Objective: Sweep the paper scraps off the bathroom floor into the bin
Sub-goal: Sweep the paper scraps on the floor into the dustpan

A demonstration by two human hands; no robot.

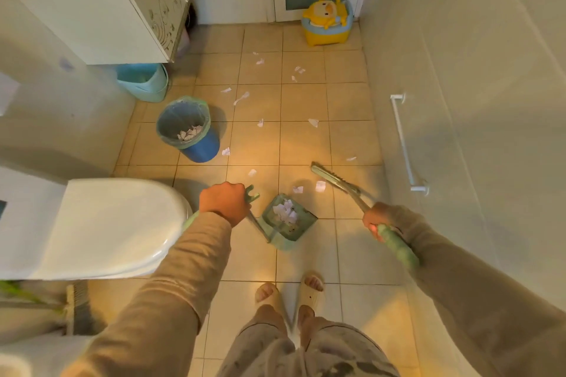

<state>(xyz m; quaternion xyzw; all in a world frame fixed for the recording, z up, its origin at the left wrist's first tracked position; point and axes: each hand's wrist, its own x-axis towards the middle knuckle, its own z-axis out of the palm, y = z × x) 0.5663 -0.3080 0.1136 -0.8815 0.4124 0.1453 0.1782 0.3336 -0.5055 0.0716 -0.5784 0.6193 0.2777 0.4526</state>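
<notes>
My left hand (pixel 225 202) grips the upright handle of a green dustpan (pixel 298 228) that holds a heap of white paper scraps. My right hand (pixel 379 220) holds the green handle of a broom (pixel 335 178), whose head is tilted over the floor to the right of the pan. Two scraps (pixel 320 185) lie between pan and broom head. More scraps (pixel 241 98) are scattered over the beige tiles further away. The blue bin (pixel 200 147) with a green liner stands to the left, with some scraps inside.
A white toilet (pixel 92 229) with its lid down is at my left. A light blue bucket (pixel 144 81) stands under the white cabinet (pixel 92 9). A yellow duck potty (pixel 327 20) sits by the far door. A towel rail (pixel 404 144) runs along the right wall. My slippered feet (pixel 291 291) are below.
</notes>
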